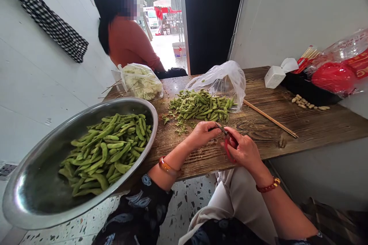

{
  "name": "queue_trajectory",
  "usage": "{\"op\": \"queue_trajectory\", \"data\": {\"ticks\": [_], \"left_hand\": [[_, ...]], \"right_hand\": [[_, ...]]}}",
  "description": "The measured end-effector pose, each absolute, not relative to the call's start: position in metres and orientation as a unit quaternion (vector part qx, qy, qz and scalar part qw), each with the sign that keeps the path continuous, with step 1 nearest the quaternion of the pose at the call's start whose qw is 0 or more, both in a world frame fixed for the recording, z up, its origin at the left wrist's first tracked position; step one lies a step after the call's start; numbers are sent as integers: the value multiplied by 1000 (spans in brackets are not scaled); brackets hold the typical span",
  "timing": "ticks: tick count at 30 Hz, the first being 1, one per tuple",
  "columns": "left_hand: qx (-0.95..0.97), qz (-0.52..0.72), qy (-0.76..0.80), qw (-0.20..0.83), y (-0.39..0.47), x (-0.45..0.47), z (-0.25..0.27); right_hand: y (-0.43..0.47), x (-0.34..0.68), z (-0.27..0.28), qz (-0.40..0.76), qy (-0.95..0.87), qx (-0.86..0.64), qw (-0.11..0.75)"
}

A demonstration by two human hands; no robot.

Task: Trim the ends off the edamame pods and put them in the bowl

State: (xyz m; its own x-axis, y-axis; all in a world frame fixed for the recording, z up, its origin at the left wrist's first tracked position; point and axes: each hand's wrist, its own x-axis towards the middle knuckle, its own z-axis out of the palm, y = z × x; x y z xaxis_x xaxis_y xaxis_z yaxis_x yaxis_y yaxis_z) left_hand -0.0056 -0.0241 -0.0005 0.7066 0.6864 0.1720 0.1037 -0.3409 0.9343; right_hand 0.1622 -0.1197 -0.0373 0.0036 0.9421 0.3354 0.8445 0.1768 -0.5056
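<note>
Red-handled scissors are gripped in my right hand, their dark blades angled up and to the left. The tips reach the fingers of my left hand, which are pinched together just in front of the pile; what they hold is hidden. Beyond both hands, a heap of green soybean pods lies on the wooden table, partly inside a clear plastic bag. To the left, a big steel basin contains many more green pods.
A bag of pale vegetable pieces sits behind the basin. Wooden skewers lie to the right, with peanuts, a white tissue pack and a black tray beyond. A person in an orange top sits across, near the doorway.
</note>
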Motion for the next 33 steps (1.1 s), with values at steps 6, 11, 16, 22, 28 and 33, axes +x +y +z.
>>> {"op": "queue_trajectory", "data": {"ticks": [6,11,16,22,28,33], "left_hand": [[766,277,264,516,-21,-9,1],[752,272,251,545,-17,-10,-2],[743,249,252,567,-16,-13,1],[692,276,281,605,-14,-21,12],[693,365,380,493,3,-28,3],[847,257,424,193,3,-25,-10]], "right_hand": [[-121,161,-35,70,-695,-653,293],[-120,161,-34,59,-701,-653,282],[-120,160,-33,60,-702,-656,269],[-120,163,-38,87,-667,-670,316],[-118,164,-44,111,-622,-687,359],[-119,164,-43,86,-638,-680,351]]}}
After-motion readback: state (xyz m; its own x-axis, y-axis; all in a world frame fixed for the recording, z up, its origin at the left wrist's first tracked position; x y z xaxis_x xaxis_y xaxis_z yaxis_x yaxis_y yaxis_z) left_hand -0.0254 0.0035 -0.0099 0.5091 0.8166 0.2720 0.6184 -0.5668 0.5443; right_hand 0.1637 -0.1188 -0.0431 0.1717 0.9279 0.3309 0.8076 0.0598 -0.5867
